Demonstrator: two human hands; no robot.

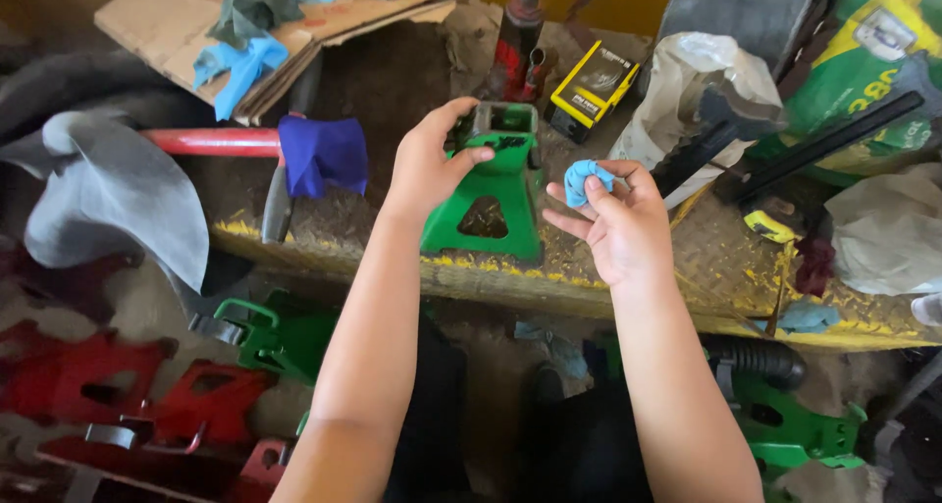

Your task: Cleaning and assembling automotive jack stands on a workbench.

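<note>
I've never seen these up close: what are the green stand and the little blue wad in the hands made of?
The green jack stand under the left hand looks like painted pressed steel: glossy coat, sharp folded edges. The blue wad in the right hand seems soft cloth or paper, crumpled and matte.

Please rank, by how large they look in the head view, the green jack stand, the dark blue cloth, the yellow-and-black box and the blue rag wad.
1. green jack stand, under the left hand
2. dark blue cloth
3. yellow-and-black box, close to the cloth and farther away, so unsure
4. blue rag wad, in the right hand
</note>
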